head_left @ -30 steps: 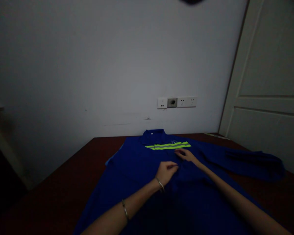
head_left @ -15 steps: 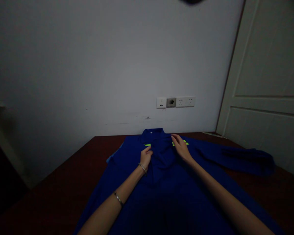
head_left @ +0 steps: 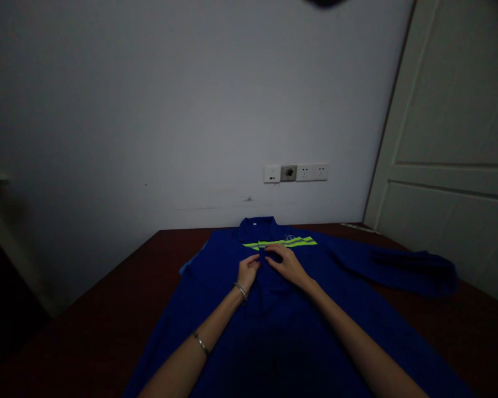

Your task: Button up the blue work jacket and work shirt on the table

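A blue long-sleeved work jacket (head_left: 224, 309) lies spread out, its collar toward the wall. Yellow-green reflective strips (head_left: 299, 241) cross its chest, with a small pale print above them on the right. My left hand (head_left: 248, 271), wearing bracelets on wrist and forearm, pinches the front edge at mid chest. Just right of it, my right hand (head_left: 288, 265) has bent fingers and thumb on the same front edge, just below the strip. What lies under the fingertips is too small and dark to make out.
The jacket rests on a dark red tabletop (head_left: 141, 271) against a pale wall (head_left: 191, 110). Wall sockets (head_left: 311, 172) sit above the collar. A pale panelled door (head_left: 448, 138) stands at the right. One sleeve (head_left: 415, 271) stretches right, folded back at its end.
My right hand has moved left and down, bringing the right front panel across to my left hand. The chest strip and print now show uncovered. My left hand has stayed nearly still.
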The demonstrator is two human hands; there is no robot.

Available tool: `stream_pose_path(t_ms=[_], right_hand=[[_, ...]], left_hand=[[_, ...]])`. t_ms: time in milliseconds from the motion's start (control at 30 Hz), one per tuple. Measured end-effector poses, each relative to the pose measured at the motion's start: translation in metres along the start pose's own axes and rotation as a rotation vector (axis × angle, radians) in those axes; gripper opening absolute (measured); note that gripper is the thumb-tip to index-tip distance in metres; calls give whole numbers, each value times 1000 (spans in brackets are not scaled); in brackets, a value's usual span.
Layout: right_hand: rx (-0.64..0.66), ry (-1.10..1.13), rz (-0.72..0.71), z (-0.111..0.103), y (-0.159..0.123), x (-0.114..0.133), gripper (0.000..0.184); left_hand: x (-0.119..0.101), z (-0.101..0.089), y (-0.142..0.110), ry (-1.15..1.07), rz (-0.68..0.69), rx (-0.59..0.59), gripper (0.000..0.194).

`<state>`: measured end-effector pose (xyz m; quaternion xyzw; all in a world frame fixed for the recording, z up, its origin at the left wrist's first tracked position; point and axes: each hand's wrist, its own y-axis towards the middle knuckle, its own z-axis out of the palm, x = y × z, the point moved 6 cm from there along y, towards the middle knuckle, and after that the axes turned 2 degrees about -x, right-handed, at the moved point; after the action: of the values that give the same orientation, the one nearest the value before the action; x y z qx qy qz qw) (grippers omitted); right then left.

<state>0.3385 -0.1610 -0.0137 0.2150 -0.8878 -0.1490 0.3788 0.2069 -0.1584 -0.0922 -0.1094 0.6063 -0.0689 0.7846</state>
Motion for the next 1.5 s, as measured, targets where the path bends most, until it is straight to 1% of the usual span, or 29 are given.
stream_pose_path(t_ms=[100, 233, 300, 367, 467, 567, 633, 733, 800, 867, 933, 1067, 1100, 1167, 1267, 1500], right_hand=[[15, 33, 46, -2, -4, -8, 21], [36, 43, 67, 0, -7, -10, 17], [43, 34, 57, 3, -9, -9, 17], [52, 19, 39, 8, -10, -6, 16], [84, -13, 14, 15, -13, -2, 16], [104, -58, -7, 18, -15, 3, 16], [70, -92, -27, 16, -15, 7, 14], [-68, -161, -18, 4, -14, 13, 11], [-149, -181, 36, -4, -13, 14, 10], [-159, -111, 127, -6, -12, 13, 12], [-120, 32, 266, -1, -12, 7, 13], [20, 318, 632, 23, -20, -9, 20], [56, 369, 703, 28, -23, -11, 21], [99, 439, 796, 36, -27, -15, 20], [121, 488, 846, 39, -29, -18, 18], [190, 521, 825, 43, -29, -19, 22]], left_hand=[[2, -1, -1, 4, -37, 17, 30], [1, -2, -2, 14, 10, 35, 40], [1, -3, 0, 6, 30, 27, 40], [0, -4, 1, 2, 47, 8, 34], [-4, -4, 2, 10, 88, -11, 19], [-8, -3, 3, 45, 133, -18, 16], [-9, -5, 3, 68, 149, -39, 15], [-7, -12, 5, 64, 130, -87, 16], [-3, -16, 7, 63, 91, -107, 18], [-1, -20, 9, 76, 59, -116, 18], [0, -23, 11, 88, 44, -113, 18], [-3, -25, 13, 78, 31, -104, 18], [-3, -25, 13, 67, 19, -102, 19], [-3, -24, 11, 37, -7, -87, 21], [-2, -21, 10, -3, -31, -58, 25], [-1, -16, 6, -56, -66, -39, 29]])
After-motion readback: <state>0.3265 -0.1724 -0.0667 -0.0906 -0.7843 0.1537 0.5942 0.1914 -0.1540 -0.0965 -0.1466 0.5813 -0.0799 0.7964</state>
